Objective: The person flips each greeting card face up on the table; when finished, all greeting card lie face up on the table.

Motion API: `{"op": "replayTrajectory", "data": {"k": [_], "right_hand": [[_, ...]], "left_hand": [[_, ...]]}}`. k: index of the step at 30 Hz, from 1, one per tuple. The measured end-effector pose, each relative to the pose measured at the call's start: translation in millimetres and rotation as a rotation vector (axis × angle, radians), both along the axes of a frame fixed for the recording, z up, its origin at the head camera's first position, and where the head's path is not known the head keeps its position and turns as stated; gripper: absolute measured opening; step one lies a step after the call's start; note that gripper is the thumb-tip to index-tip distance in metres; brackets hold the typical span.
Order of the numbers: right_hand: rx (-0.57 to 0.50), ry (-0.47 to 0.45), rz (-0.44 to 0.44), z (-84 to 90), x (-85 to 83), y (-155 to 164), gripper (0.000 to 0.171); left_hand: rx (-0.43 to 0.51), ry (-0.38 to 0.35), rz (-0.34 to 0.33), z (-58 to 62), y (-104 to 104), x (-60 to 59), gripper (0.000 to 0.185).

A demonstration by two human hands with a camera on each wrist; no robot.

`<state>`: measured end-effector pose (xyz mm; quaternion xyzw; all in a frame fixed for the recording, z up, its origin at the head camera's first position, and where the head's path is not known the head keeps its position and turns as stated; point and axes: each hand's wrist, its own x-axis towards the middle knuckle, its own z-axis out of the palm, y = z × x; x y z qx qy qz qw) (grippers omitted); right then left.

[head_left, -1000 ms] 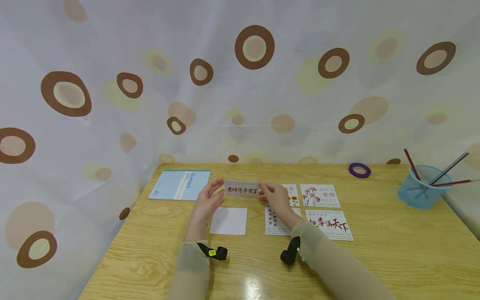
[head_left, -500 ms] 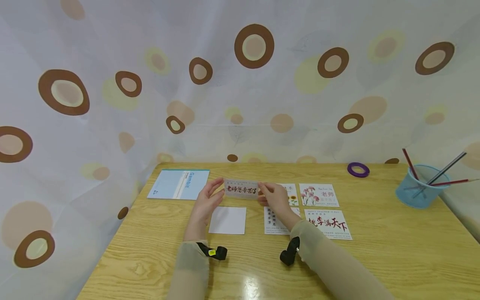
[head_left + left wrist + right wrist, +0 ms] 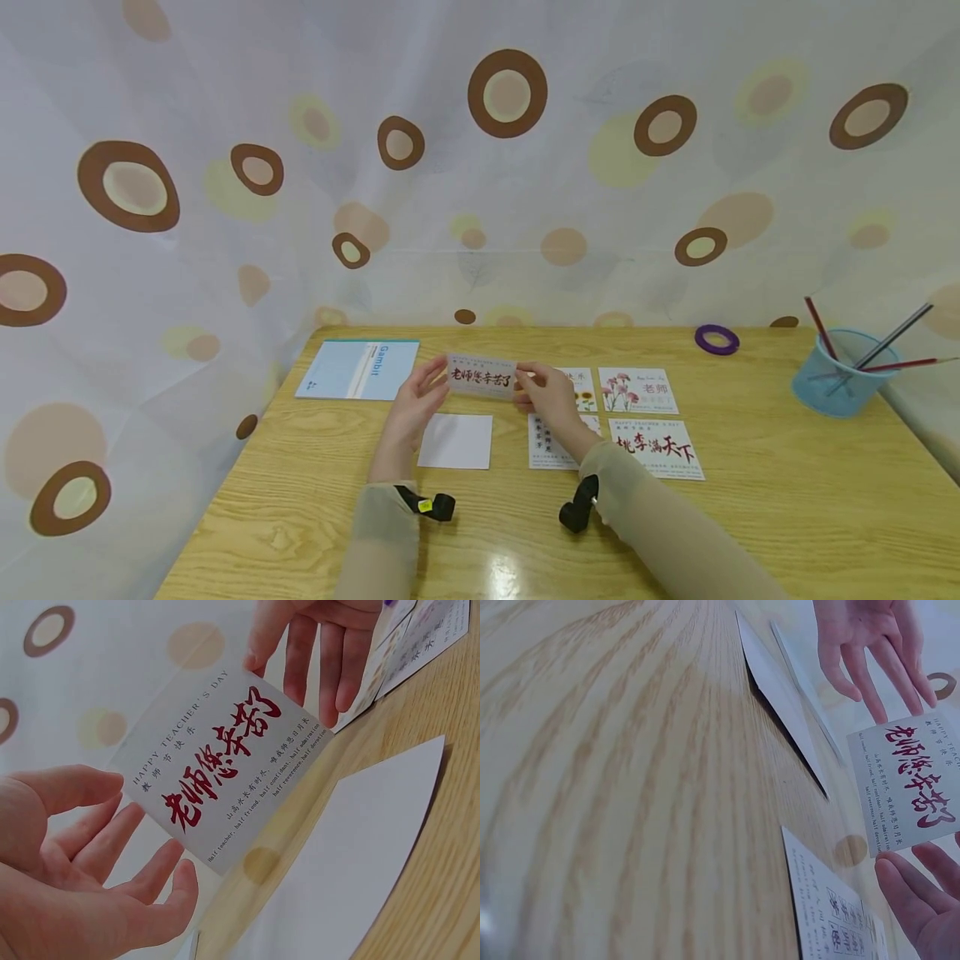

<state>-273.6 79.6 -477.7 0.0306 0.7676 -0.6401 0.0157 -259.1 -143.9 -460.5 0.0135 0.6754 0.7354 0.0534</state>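
Observation:
A Teacher's Day greeting card [image 3: 482, 377] with red brush lettering is held up above the table, its printed face toward the head camera. My left hand [image 3: 420, 400] holds it by the left edge, fingers spread and slightly bent in the left wrist view. At the opposite edge my right hand [image 3: 553, 400] holds it between thumb and fingers; the thumb [image 3: 889, 862] shows at the card's border in the right wrist view. Below the held card lies a blank white card [image 3: 455, 442]. Both hands are apart from the table.
To the right lie a carnation card [image 3: 639, 391], a red-lettered card [image 3: 663, 450], a sunflower card [image 3: 585, 392] and a card with black characters [image 3: 547, 450], the last two partly hidden by my right hand. A blue notebook [image 3: 352, 369], purple ring [image 3: 717, 339] and pencil cup [image 3: 836, 387] stand farther out.
The held card has tilted slightly, its upper edge a little higher and more of its face showing. Both hands stay almost in place; the cards on the table have not moved.

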Motion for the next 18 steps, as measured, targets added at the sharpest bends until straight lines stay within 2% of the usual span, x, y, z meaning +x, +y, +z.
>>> {"op": "replayTrajectory", "data": {"k": [12, 18], "right_hand": [[0.0, 0.042, 0.005, -1.3, -0.3, 4.1, 0.034], [0.018, 0.044, 0.006, -3.1, -0.6, 5.8, 0.035]], "left_hand": [[0.011, 0.008, -0.027, -3.1, 3.5, -4.1, 0.058], [0.013, -0.031, -0.025, -4.7, 5.3, -4.9, 0.058]]}}
